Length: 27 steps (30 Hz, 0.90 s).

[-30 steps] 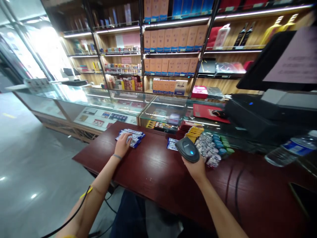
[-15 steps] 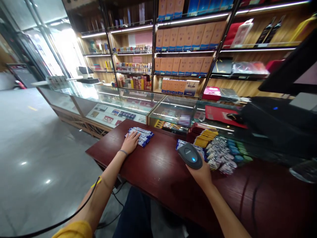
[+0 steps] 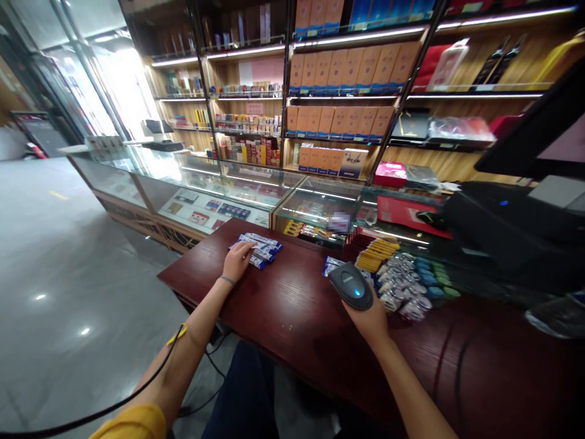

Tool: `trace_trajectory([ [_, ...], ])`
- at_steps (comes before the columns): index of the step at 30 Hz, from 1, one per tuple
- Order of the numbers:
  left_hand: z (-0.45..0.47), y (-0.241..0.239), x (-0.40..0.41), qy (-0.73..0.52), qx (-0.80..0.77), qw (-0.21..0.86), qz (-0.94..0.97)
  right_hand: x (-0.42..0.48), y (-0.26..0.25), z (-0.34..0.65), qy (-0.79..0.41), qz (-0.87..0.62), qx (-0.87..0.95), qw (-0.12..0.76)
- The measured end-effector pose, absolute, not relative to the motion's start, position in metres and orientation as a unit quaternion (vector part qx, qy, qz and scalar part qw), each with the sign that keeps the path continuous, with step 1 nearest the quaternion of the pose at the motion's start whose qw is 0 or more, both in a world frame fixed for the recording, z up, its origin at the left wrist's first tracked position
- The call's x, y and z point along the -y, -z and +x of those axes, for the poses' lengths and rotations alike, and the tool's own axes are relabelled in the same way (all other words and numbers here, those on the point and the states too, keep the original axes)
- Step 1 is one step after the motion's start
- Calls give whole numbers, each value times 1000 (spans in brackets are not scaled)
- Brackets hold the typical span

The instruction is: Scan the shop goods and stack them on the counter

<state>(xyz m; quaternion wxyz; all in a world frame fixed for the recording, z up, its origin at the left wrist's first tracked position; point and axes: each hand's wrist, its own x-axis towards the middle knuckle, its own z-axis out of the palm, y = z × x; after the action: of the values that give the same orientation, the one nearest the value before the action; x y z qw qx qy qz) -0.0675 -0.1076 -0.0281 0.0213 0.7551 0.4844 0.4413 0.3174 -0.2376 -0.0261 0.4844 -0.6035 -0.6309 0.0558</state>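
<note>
My left hand (image 3: 236, 260) is at the near left side of a small pile of blue-and-white packets (image 3: 264, 245) on the dark red wooden table. Its fingers are curled together against a packet's end, partly hidden by the hand itself. In my right hand (image 3: 372, 317) is a dark barcode scanner (image 3: 351, 286) with a blue light lit on its top, held above the table. Behind the scanner lie more blue-and-white packets (image 3: 332, 264), partly covered by it.
Right of the scanner are yellow sticks (image 3: 377, 253), clear-wrapped rolls (image 3: 402, 280), and blue and green ones (image 3: 429, 277). A glass display case (image 3: 219, 183) runs behind the table (image 3: 292, 305). Black equipment (image 3: 493, 225) stands at right; a black cable (image 3: 114, 405) crosses my left arm.
My left hand's fingers, spread flat on the packets before, have curled in and drawn back slightly toward me. My right hand holds the barcode scanner in nearly the same spot.
</note>
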Motion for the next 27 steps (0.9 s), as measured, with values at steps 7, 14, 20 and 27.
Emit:
trace_trajectory([
  [7,10,9,96,-619,-469,312,548,241,21,325,-49,-602,615,506],
  [14,101,20,92,-627,-359,578,379,238,19,334,-28,-602,590,537],
  [20,132,35,91,-599,-351,577,431,238,14,337,-26,-609,575,546],
  [27,108,37,90,-540,-401,445,591,241,1,338,-59,-670,604,427],
])
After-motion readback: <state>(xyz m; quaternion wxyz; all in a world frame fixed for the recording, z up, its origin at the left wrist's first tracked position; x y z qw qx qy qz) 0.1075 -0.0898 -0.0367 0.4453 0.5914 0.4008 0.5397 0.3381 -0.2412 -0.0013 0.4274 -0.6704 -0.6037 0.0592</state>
